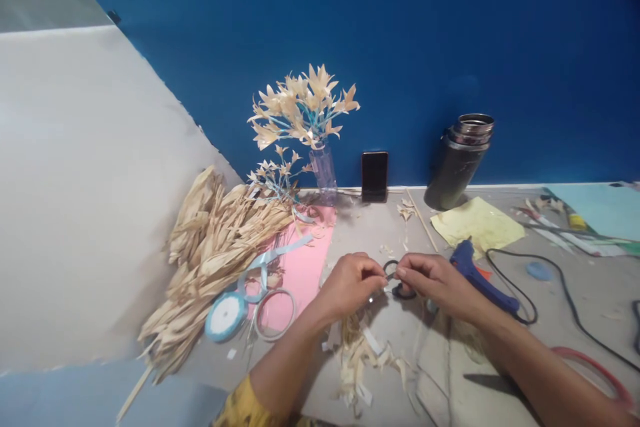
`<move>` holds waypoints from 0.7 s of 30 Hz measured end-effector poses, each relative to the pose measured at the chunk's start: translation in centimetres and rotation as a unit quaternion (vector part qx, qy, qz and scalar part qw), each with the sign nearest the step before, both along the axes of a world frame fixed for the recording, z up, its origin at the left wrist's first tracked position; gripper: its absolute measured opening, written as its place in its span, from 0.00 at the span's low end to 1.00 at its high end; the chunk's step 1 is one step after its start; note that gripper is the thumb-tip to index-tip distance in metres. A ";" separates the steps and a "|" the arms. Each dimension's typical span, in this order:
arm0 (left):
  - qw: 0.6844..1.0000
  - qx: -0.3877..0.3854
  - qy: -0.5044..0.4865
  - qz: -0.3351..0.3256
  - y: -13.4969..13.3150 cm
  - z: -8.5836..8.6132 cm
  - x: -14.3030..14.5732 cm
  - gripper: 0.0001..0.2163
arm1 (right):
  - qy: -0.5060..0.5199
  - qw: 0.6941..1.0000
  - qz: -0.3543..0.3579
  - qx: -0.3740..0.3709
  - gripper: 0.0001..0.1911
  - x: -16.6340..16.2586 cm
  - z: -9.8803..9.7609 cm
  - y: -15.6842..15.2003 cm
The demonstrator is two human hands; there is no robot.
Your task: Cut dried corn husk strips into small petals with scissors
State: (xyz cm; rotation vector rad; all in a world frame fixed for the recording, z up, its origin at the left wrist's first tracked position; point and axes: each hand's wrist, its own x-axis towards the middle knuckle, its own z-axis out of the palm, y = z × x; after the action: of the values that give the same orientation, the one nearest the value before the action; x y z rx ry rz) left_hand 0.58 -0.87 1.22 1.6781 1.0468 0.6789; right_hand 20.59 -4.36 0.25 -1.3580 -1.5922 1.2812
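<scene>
My left hand [351, 281] and my right hand [434, 280] meet over the middle of the table, fingertips pinched together on a small piece that I cannot make out. Black-handled scissors [399, 279] lie right under and between the fingertips, partly hidden. Loose scraps of dried husk [364, 355] lie below my left hand. A blue glue gun [477, 275] rests just right of my right hand.
A pile of dried husks [215, 257] lies at left, with a light blue ribbon spool [226, 315], tape ring [274, 313] and pink paper [305, 267]. A vase of husk flowers [307, 117], phone [375, 175] and steel flask [460, 160] stand by the blue wall. Yellow paper [477, 223] and black cable [565, 290] lie right.
</scene>
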 end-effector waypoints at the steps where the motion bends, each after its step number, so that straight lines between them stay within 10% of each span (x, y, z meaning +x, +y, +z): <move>1: 0.999 -0.031 -0.010 -0.007 0.1 -0.1 0.2 0.03 | 0.008 1.000 -0.008 -0.003 0.17 0.0 0.0 0.0; 8: 0.910 -0.340 -0.236 0.000 1.1 -0.2 0.1 0.12 | 0.168 0.981 -0.045 -0.087 0.15 -0.2 -1.0 0.3; 21: 0.898 -0.309 -0.303 0.082 0.9 -0.9 1.6 0.14 | 0.319 0.931 -0.030 -0.174 0.21 -1.5 -2.8 0.2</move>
State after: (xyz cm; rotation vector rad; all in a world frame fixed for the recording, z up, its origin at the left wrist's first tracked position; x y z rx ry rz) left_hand 2.14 0.02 0.29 0.7534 0.8252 0.7999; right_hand 19.08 -4.17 -2.53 -1.0093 -0.8968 1.7940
